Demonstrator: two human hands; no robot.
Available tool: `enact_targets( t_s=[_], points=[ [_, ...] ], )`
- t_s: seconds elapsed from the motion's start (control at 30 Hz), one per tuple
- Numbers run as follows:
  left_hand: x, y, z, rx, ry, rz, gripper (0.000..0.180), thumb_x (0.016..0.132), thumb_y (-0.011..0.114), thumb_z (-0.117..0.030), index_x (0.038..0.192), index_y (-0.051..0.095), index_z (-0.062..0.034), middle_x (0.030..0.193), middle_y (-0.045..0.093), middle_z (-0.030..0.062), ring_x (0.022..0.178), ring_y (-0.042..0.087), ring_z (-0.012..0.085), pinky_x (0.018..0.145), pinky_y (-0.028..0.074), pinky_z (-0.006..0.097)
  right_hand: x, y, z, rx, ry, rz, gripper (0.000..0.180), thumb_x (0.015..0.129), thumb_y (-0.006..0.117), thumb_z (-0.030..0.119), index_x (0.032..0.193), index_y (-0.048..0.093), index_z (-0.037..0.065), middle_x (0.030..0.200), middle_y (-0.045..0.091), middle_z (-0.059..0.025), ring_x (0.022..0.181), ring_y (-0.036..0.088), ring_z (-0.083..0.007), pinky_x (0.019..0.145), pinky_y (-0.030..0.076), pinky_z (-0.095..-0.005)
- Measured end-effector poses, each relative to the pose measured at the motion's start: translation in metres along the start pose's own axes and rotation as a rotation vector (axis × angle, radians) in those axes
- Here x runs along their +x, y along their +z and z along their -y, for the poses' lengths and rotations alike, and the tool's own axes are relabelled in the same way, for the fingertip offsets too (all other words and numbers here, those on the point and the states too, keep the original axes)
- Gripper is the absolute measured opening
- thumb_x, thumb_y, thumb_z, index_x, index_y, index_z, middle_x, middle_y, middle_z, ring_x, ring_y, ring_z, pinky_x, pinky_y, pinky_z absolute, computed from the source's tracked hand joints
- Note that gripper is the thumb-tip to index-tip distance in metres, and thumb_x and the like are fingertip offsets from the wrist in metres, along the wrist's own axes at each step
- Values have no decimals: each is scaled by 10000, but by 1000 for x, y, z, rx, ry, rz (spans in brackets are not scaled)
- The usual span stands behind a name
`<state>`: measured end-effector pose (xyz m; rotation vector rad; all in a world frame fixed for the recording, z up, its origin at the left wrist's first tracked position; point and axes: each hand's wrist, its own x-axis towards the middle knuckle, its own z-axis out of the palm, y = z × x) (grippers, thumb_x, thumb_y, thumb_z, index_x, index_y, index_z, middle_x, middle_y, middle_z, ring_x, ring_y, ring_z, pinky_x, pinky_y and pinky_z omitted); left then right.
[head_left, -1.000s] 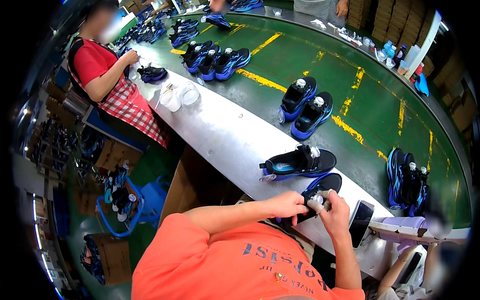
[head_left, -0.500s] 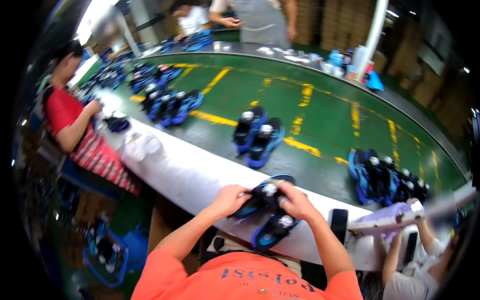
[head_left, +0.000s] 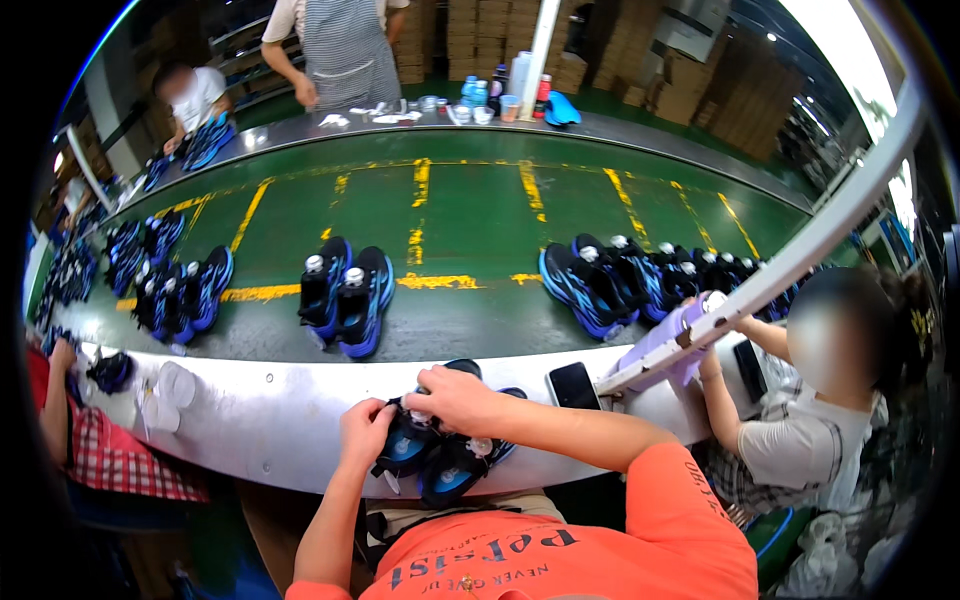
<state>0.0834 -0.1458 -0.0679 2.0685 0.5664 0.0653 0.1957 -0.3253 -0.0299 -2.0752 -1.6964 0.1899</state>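
A pair of black-and-blue sneakers lies on the white bench edge in front of me, toes toward me. On the left sneaker [head_left: 404, 450] both my hands are at work. My left hand [head_left: 366, 432] pinches its upper at the left side, fingers closed. Reaching across from the right, my right hand [head_left: 455, 399] has its fingers closed on the upper near the opening, by a white piece on top. What exactly the fingertips hold is partly hidden. The right sneaker [head_left: 452, 474] rests beside it, below my right wrist, with a white piece on its top.
Beyond the white bench [head_left: 300, 400] runs a green belt [head_left: 460, 225] with yellow marks, bearing more sneakers [head_left: 345, 300]. A phone [head_left: 573, 386] and a slanted white post [head_left: 780, 270] stand to the right. Co-workers sit at both sides; another person stands across.
The view has turned to the right. My right hand has moved from the sneaker's right side across its top, closer to my left hand. The sneakers now lie side by side, toes toward me.
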Motion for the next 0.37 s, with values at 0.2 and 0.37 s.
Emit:
enact_targets(
  t_s=[0.2,0.37],
  points=[
    [-7,8,-1,6,190,-107,140,820,632,-106,885,621,17,777,619,156,702,594,281,662,462,345,11,-36,-15,447,98,294,607,582,781,141,1156,586,123,993,538,-189,912,562,-374,778,477,-414],
    [-3,8,-5,49,153,-166,149,815,634,-117,888,629,12,810,631,177,745,614,307,684,468,359,8,-16,-19,212,25,235,569,628,781,195,1158,582,141,932,549,-141,926,583,-337,781,468,-431]
  ],
)
